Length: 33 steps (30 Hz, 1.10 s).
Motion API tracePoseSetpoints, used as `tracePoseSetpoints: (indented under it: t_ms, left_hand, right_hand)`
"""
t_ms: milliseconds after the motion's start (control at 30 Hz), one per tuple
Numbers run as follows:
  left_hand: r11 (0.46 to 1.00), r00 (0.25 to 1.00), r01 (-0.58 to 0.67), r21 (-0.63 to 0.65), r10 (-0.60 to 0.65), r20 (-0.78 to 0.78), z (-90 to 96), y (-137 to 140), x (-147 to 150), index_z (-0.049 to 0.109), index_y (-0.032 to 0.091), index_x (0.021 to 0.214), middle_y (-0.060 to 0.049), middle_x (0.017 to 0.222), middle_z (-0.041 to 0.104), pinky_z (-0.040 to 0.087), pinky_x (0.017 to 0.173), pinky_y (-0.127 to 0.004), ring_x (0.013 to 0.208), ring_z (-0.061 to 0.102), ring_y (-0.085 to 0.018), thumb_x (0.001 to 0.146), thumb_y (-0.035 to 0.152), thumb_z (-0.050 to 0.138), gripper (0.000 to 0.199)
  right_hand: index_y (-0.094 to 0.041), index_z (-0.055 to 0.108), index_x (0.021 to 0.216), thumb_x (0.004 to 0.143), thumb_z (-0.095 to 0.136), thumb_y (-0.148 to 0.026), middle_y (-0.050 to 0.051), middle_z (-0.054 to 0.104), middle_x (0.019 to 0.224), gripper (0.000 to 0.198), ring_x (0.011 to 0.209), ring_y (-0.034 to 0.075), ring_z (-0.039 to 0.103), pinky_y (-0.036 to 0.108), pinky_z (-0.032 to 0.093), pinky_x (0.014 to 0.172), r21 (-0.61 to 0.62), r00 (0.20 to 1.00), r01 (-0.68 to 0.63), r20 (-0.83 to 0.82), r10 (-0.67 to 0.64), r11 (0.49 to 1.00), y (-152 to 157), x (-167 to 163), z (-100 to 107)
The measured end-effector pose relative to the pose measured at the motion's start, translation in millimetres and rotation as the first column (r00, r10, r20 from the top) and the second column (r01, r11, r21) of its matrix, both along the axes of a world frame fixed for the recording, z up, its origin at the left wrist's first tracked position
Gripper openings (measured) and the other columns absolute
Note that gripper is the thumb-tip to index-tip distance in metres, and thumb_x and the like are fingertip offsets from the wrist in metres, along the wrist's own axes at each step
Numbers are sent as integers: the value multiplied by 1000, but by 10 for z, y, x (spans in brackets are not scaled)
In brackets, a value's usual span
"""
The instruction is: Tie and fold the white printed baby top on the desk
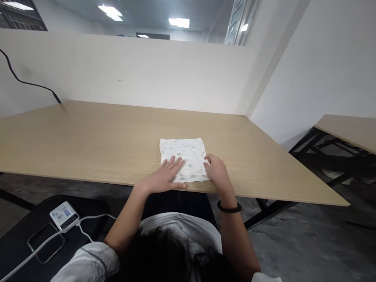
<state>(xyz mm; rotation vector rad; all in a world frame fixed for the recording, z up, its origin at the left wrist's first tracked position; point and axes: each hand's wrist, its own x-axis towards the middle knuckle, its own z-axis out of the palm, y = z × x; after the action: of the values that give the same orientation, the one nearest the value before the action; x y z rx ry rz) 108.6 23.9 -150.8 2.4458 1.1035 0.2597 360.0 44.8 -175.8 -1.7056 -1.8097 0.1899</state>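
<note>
A white cloth with a small printed pattern (183,147) lies partly folded near the front edge of the table, one layer over another. My left hand (164,175) rests flat on its lower left part, fingers stretched out and slightly spread. At the right edge of the cloth is my right hand (216,172), its fingers bent and a gap showing between thumb and forefinger. Those fingertips touch or nearly touch the folded edge, and no cloth is visibly pinched between them. A dark beaded bracelet (229,207) circles the right wrist.
The wooden table (117,133) meets a white partition (147,74) at the back. On a black chair (88,207) to the left lie a white device (63,213), a phone-like dark object (46,243) and a white cable (38,250). Another table (349,127) stands at right.
</note>
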Motion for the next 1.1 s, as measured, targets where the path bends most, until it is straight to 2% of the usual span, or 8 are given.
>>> tracePoseSetpoints:
  t_ms: [133, 300, 467, 600, 733, 800, 900, 1100]
  left_hand:
    - [995, 995, -31, 96, 40, -90, -181, -35, -49, 17, 35, 156, -3, 163, 4, -1, 125, -55, 153, -5, -31, 80, 82, 46, 93]
    - [990, 989, -110, 92, 119, -93, -158, -45, -259, 23, 39, 154, -2, 164, 3, 5, 126, -54, 153, -1, -33, 78, 82, 51, 92]
    - [974, 969, -225, 32, 227, -92, -102, -37, -376, 16, 30, 157, -5, 163, 3, 6, 126, -50, 153, 3, -29, 86, 79, 38, 89]
    - [968, 969, -229, 100, 237, -75, -66, -25, -224, 8, 22, 158, -7, 162, -4, 1, 126, -52, 153, -7, -29, 85, 82, 31, 97]
    - [976, 970, -195, 102, 207, -126, -102, 5, -102, 11, 19, 158, -7, 163, 2, 4, 127, -51, 153, 0, -27, 84, 84, 27, 100]
    - [973, 963, -213, 86, 224, -149, -125, 6, -97, 12, 18, 157, -7, 163, 3, 6, 127, -51, 153, 2, -27, 83, 85, 28, 101]
    - [970, 964, -221, 106, 233, -126, -133, -18, -133, 14, 22, 157, -6, 163, 4, 7, 127, -52, 153, 2, -27, 84, 84, 28, 97]
    - [972, 986, -157, 173, 165, -31, -112, -54, -213, 11, 36, 156, 1, 164, 4, 9, 127, -53, 153, 2, -28, 90, 76, 34, 81]
  right_hand:
    - [-18, 62, 93, 75, 52, -14, 3, 64, 81, 21, 77, 20, 59, 27, 42, 68, -61, 966, -5, -258, -11, 998, 19, 67, 27]
    - [-18, 60, 87, 69, 51, -15, 0, 59, 73, 20, 68, 18, 57, 24, 39, 60, -188, 907, -59, -420, -27, 980, -1, 153, 32]
    - [-17, 63, 88, 72, 45, -7, 6, 65, 82, 26, 81, 21, 61, 29, 45, 72, -97, 984, 32, -170, -48, 995, -35, 79, 92]
    - [-11, 62, 123, 91, 41, -15, 17, 58, 131, 38, 126, 28, 49, 42, 39, 105, 95, 991, -54, 123, 42, 994, -48, -113, 143]
    - [-13, 38, 152, 105, 30, -38, 12, 26, 159, 54, 147, 33, 20, 62, 21, 115, -206, 947, 10, 315, 57, 979, -101, -232, 89]
    - [-15, 30, 156, 107, 23, -40, 11, 22, 160, 56, 148, 34, 17, 65, 19, 114, -317, 940, 134, 340, -20, 939, -136, -232, 48]
    - [-19, 27, 158, 108, 21, -35, 10, 24, 160, 53, 148, 34, 18, 64, 20, 114, -324, 931, 212, 354, -90, 922, -169, -206, 31]
    - [-9, 54, 135, 104, 42, -28, 19, 55, 133, 39, 124, 31, 50, 42, 40, 103, -217, 923, 282, 326, -203, 935, -99, -187, 159]
